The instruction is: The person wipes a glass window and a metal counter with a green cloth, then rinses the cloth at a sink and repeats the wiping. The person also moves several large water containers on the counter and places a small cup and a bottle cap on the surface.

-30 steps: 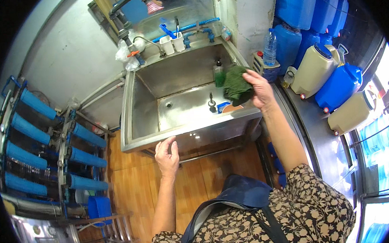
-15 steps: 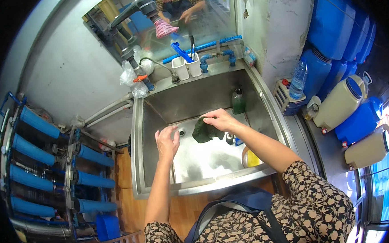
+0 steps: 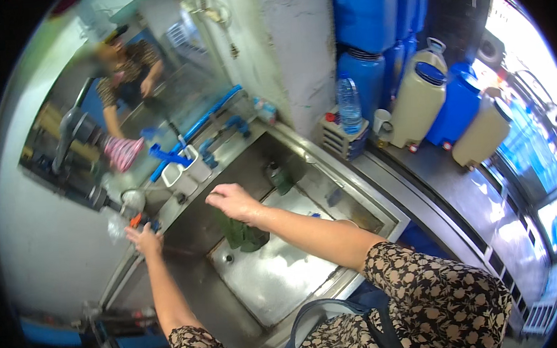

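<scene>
My right hand [image 3: 234,202] is closed on the top of a dark green cloth [image 3: 247,236], which hangs over the steel sink [image 3: 273,295]. Its fingertips are partly hidden by the hand. At the sink's left back corner my left hand [image 3: 145,239] reaches up with fingers apart. It is right by the orange valve handle [image 3: 137,219] on a grey pipe, and whether it touches the handle I cannot tell. Above this pipe's valve, a tap outlet wrapped in pink and white cloth [image 3: 124,153] points over the sink.
A dark green bottle [image 3: 280,179] stands inside the sink's far end. White holders [image 3: 180,178] with a blue brush [image 3: 167,155] sit on the back ledge. On the right are a clear water bottle [image 3: 349,106] and cream jerrycans [image 3: 417,101]. A mirror [image 3: 177,84] hangs behind.
My left hand has moved from over the sink to the orange valve handle. My right hand still grips the cloth, now nearer the sink's back edge. The view has turned.
</scene>
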The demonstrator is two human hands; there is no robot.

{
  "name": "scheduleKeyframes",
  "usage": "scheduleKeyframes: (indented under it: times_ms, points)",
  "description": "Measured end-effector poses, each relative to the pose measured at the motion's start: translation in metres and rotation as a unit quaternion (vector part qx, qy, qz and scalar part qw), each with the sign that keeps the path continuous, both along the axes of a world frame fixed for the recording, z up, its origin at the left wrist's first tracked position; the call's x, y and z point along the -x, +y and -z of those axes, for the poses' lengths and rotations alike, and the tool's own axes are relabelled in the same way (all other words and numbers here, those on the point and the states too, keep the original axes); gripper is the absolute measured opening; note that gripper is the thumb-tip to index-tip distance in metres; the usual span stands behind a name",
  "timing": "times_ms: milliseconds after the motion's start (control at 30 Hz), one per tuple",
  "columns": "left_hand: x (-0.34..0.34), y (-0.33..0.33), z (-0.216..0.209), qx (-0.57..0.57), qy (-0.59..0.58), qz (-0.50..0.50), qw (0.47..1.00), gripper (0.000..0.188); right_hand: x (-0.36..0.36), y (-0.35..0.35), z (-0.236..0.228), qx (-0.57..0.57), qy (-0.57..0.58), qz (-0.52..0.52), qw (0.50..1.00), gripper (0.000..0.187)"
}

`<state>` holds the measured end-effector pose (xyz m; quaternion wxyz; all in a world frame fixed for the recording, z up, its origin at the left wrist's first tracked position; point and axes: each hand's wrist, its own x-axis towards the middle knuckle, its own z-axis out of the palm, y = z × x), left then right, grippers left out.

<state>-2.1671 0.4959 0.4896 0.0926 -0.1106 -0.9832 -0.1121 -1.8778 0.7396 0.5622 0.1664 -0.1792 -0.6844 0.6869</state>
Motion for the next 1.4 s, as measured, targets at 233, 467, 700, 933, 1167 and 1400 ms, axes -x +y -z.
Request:
scheduleKeyframes:
  times_ms: [233, 467, 700, 933, 1167, 1400]
  points:
    - [0.080, -0.012, 0.036, 0.012, 0.037, 0.116, 0.992, 0.051, -0.011, 0.001, -0.020, 0.236, 0.062, -0.128, 0.961, 0.068]
    - [0.093, -0.005, 0.009, -0.057, 0.067, 0.161, 0.983, 0.036, 0.009, -0.012, -0.016, 0.250, 0.032, -0.047, 0.966, 0.056]
    - [0.076, 0.000, 0.050, 0.080, 0.166, 0.061, 0.981, 0.037, 0.029, -0.028, -0.017, 0.238, 0.059, 0.046, 0.968, 0.026]
    - [0.052, 0.005, -0.003, -0.594, -0.274, -0.026, 0.756, 0.063, 0.045, -0.032, -0.015, 0.289, 0.028, -0.064, 0.955, 0.032]
    - [-0.153, 0.058, -0.034, -0.566, -0.465, 0.341, 0.590, 0.040, 0.059, -0.041, 0.009, 0.182, 0.011, -0.033, 0.983, 0.023]
    - [-0.180, 0.036, -0.056, -0.331, -0.306, 0.290, 0.844, 0.025, 0.030, 0.001, 0.008, -0.150, -0.002, -0.212, 0.966, 0.044]
